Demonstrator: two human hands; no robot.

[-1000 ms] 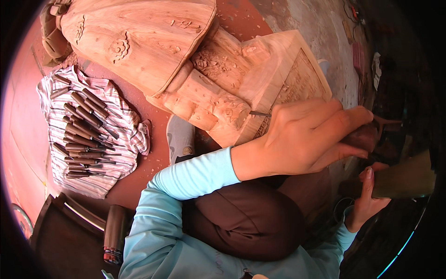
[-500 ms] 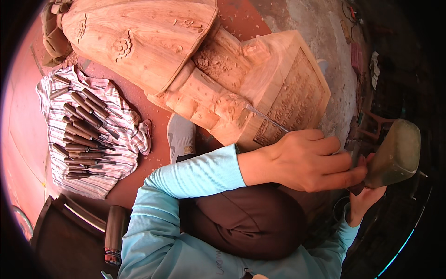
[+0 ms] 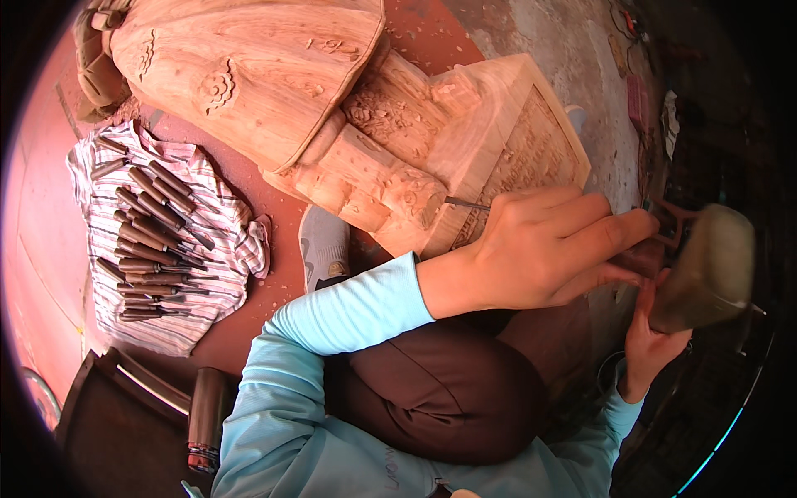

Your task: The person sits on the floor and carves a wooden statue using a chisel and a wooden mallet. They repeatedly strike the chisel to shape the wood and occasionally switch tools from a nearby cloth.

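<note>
A large carved wooden statue (image 3: 249,91) lies in front of me, its base with a panel of raised lettering turned toward the right. My left hand (image 3: 540,253) is closed around a carving chisel. The chisel's thin metal blade (image 3: 467,202) points left, its tip at the carved wood by the edge of the base; its dark handle partly shows beyond my fingers. Close beside it on the right, my right hand (image 3: 652,353) is wrapped round a mallet, whose blocky greenish head (image 3: 706,270) stands raised by the end of the chisel handle.
At left, a striped cloth (image 3: 178,319) spread on the red floor bears several wood-handled chisels (image 3: 145,228). A dark chair-like object (image 3: 116,423) and a dark cylinder (image 3: 207,415) are at lower left. A grey shoe (image 3: 322,241) sits beneath the statue. Wood chips lie in the statue's hollow.
My left hand has risen a little and the chisel lies at a flatter angle, its tip slightly lower on the wood. The mallet is nearly in the same place, a little blurred.
</note>
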